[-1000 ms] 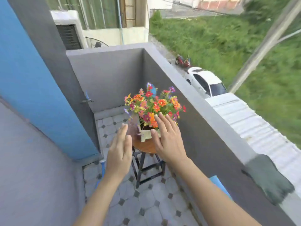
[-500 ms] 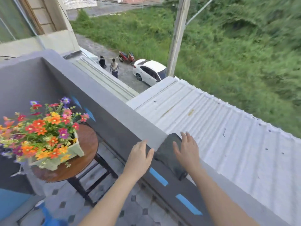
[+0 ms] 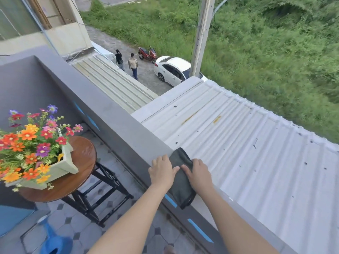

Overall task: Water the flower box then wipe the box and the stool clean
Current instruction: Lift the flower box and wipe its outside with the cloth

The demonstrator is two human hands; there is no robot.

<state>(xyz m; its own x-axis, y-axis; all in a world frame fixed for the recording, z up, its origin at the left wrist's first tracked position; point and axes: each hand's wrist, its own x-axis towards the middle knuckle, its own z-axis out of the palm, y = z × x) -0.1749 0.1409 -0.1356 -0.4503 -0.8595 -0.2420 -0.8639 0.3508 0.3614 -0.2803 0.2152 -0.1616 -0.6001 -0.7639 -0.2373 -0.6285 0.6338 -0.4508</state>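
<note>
A dark grey cloth (image 3: 180, 188) hangs folded over the top of the grey balcony wall (image 3: 117, 121). My left hand (image 3: 161, 172) grips its left edge, with the thumb lying on the fabric. My right hand (image 3: 199, 176) grips its right side with curled fingers. To the left, a pale green flower box (image 3: 67, 163) full of orange, red and purple flowers sits on a round wooden stool (image 3: 82, 154) with black metal legs. The stool top looks wet and shiny.
A blue watering can (image 3: 55, 243) stands on the tiled balcony floor at the lower left. Beyond the wall lies a corrugated metal roof (image 3: 247, 143). Far below are a white car, a motorbike and two people.
The view swung right from the flower box to the wall. Both hands moved from the box to the cloth on the ledge and closed on it.
</note>
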